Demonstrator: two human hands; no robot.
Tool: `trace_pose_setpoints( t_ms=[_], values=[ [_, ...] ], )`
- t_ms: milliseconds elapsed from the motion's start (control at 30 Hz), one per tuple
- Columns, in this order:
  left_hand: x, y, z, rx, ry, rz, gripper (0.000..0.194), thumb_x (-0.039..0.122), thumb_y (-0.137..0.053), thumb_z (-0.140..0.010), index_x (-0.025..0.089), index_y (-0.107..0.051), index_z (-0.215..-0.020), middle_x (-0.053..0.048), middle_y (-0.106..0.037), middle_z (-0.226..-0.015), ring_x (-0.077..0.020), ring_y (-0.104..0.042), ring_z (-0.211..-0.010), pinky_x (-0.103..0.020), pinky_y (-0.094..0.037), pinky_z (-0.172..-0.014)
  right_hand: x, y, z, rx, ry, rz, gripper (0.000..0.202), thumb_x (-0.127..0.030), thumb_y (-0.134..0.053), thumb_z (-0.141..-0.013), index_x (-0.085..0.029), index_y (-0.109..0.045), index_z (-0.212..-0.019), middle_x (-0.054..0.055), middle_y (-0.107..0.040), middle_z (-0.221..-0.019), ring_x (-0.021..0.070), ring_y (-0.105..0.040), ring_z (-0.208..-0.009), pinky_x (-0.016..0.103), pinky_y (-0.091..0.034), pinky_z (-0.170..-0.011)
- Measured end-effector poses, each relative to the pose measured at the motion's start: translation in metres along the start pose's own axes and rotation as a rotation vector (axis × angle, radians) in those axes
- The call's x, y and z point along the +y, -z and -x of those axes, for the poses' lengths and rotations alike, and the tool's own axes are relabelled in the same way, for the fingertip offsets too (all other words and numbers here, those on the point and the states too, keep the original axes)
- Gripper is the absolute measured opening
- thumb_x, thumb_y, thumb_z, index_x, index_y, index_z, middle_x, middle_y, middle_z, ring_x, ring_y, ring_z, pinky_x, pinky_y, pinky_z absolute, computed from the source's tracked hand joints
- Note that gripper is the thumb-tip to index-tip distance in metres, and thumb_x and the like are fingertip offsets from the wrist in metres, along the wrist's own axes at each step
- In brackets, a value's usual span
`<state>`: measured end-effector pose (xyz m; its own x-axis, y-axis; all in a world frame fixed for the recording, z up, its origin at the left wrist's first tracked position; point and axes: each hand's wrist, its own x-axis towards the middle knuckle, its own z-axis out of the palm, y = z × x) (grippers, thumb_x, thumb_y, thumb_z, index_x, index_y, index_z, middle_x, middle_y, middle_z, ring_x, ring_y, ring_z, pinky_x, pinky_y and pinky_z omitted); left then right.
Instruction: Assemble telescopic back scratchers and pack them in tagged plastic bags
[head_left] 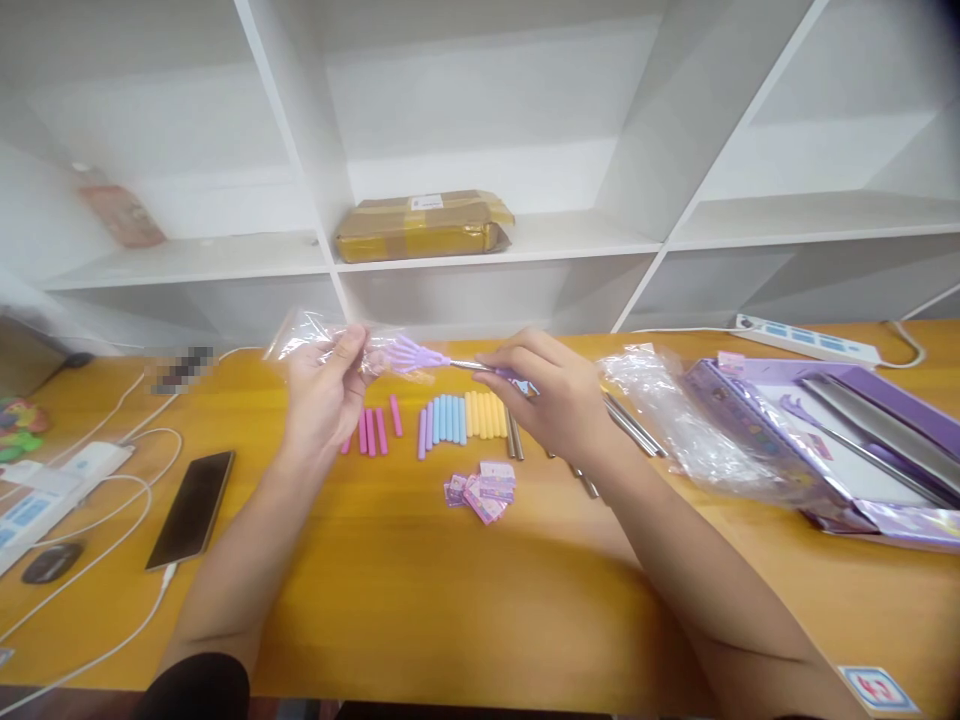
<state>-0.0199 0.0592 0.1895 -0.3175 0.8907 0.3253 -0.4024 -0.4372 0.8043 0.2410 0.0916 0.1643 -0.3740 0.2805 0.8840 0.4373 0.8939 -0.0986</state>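
My left hand (330, 385) pinches a clear plastic bag (304, 335). The purple fork-like head of a metal-shafted tool (416, 355) lies at the bag's open end, partly inside it. My right hand (551, 385) is closed around the tool's shaft and handle, mostly hiding the handle. Below the hands, pink sticks (373, 432), purple sticks (425, 430), blue sticks (449, 420) and yellow sticks (486, 414) stand in rows on the table (420, 600). Silver metal tubes (634, 425) lie around my right wrist. A small pile of printed cards (484, 490) is in front of the rows.
On the right are crumpled clear plastic (682, 430) and a purple box (757, 440) holding another tool. A phone (191, 510), cables, a mouse (52, 563) and a power strip (60, 490) occupy the left. A taped carton (424, 225) rests on the white shelf (585, 240).
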Motion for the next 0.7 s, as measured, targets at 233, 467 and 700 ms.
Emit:
trace_pose_setpoints(
  t_ms=[233, 467, 700],
  values=[
    [-0.016, -0.006, 0.01, -0.043, -0.028, -0.096, 0.037, 0.036, -0.1, -0.074, 0.017, -0.078, -0.096, -0.004, -0.079, -0.093, -0.0159, -0.078, -0.084, -0.028, -0.068, -0.078, 0.002, 0.0, 0.002, -0.008, -0.076, 0.021, 0.009, -0.031, -0.072, -0.103, -0.022, -0.075, -0.103, 0.002, -0.068, -0.086, 0.0141, -0.064, -0.075, 0.028, -0.049, -0.065],
    [-0.034, -0.015, 0.024, -0.069, 0.101, -0.125, 0.038, 0.036, -0.1, -0.073, 0.016, -0.076, -0.094, -0.005, -0.08, -0.092, -0.02, -0.081, -0.084, -0.03, -0.07, -0.077, -0.011, -0.006, 0.004, -0.139, -0.316, -0.095, 0.03, -0.039, -0.074, -0.101, -0.025, -0.068, -0.127, 0.004, -0.077, -0.095, 0.0189, -0.074, -0.086, 0.031, -0.058, -0.08],
    [-0.02, -0.009, 0.01, 0.038, -0.006, -0.069, 0.045, 0.037, -0.104, -0.065, 0.016, -0.072, -0.089, -0.001, -0.077, -0.09, -0.0149, -0.079, -0.084, -0.025, -0.069, -0.076, 0.002, 0.02, -0.008, -0.303, -0.426, -0.12, 0.029, -0.048, -0.075, -0.1, -0.022, -0.072, -0.111, 0.003, -0.077, -0.09, 0.0163, -0.068, -0.076, 0.029, -0.048, -0.069]
  ],
)
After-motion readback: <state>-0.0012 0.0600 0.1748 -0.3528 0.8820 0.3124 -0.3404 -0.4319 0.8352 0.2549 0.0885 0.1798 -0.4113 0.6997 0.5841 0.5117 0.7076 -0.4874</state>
